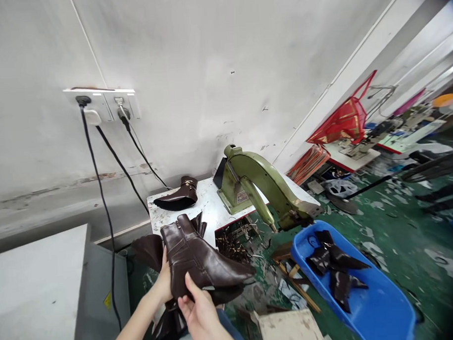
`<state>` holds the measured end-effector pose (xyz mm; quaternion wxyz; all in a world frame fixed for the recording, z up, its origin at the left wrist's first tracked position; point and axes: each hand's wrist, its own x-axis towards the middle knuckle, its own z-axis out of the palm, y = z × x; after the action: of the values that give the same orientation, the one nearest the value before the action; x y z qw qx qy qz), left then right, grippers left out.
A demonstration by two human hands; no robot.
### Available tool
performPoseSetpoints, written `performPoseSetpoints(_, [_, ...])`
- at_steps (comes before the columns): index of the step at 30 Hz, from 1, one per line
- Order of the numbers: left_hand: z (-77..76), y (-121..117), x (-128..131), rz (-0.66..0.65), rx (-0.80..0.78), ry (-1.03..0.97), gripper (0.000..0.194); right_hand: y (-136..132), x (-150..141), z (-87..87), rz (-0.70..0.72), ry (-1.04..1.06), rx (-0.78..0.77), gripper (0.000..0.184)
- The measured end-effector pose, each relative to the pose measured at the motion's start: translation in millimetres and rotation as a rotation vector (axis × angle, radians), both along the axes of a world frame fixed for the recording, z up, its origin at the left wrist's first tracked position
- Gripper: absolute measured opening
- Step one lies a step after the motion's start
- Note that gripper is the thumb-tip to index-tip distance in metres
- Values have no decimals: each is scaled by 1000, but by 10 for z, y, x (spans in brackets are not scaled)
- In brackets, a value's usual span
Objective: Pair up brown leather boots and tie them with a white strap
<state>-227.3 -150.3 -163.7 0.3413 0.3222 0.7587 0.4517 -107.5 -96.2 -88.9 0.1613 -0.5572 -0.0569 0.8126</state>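
- Toward half past six, low in view: brown ankle boot [200, 257], up in the air in front of the table [209, 210], tilted, toe toward four o'clock, shaft toward eleven.
- Left hand [164, 279], about seven: closed round the boot's back edge, most fingers hidden behind it.
- Right hand [201, 309], between six and seven: thumb pressed on the boot's side near the heel, fingers curled under; pinching it.
- More dark brown leather [147, 249] at about seven, just behind the boot's shaft; can't tell how many pieces.
- Between eight and nine, on the table: second boot [179, 195], on its side, gold-coloured buckle at the ankle.
- Near centre, toward four: green machine [267, 173] on the table, curved arm reaching past the edge.
- At four, near the floor: blue tub [387, 308], several dark boots [337, 258] piled in its upper part.
- Around six, below the table edge: heap of dark scraps [232, 244].
- Toward eight: white-topped cabinet [37, 281].
- At ten, on the wall: socket panel [105, 107], black cords plugged in.
- Between two and three: red bag [344, 123], hanging.
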Motion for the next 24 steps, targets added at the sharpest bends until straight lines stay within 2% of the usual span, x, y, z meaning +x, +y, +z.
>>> performPoseSetpoints(3, [-43,-144,-97,51,-43,-166,47,-80,-67,38,11,27,-7,65])
performPoseSetpoints(5, [-34,-193,-146,84,-50,-205,48,-102,-72,85,20,39,-7,65])
performPoseSetpoints(9, [106,-178,-182,139,-18,-74,53,-124,54,171,50,8,-61,66])
performPoseSetpoints(12, [222,-91,-175,61,7,110,54,-155,149,164,46,-53,-106,73])
performPoseSetpoints(15, [273,-24,-227,-53,-16,272,48,-177,152,82,26,-88,-134,80])
performPoseSetpoints(18, [357,-54,-416,-187,-40,323,37,-190,119,-32,20,-84,-161,87])
performPoseSetpoints(20, [497,-99,-570,-237,-52,351,30,-202,114,-103,17,-77,-179,86])
performPoseSetpoints(22, [696,-104,-639,-139,-80,443,34,-216,124,-164,16,-76,-196,80])
performPoseSetpoints(24, [888,-31,-545,77,-104,588,44,-228,134,-212,19,-71,-207,70])
